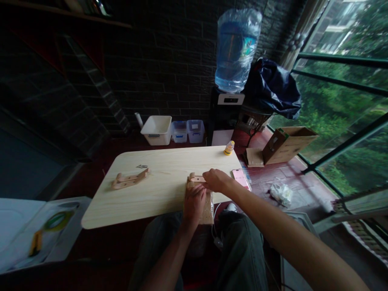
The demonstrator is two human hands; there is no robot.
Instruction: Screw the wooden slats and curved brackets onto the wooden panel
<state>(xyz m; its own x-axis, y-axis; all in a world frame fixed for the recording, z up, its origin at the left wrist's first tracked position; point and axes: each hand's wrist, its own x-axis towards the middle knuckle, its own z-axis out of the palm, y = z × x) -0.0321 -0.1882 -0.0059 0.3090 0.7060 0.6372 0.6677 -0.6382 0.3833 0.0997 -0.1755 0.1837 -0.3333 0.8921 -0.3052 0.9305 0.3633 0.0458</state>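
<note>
Head view: we've got our right hand [216, 180] curled into a loose fist over the right end of one wooden piece [198, 178], though we can't tell what its fingers grip. Our left hand [195, 198] is partly open, fingers bent against that piece, above one brown, plastic-wrapped box [207, 212] at the worktop's [163, 194] near edge. Other stuff, counted by worktop position: wooden parts [129, 180] toward its left end (one or two, we can't say), small metal bits [142, 166] just beyond them (too tiny to count), one yellow-based bottle [229, 148] at its far right corner, one phone [241, 179] at its right edge, three tubs [179, 131] behind it.
</note>
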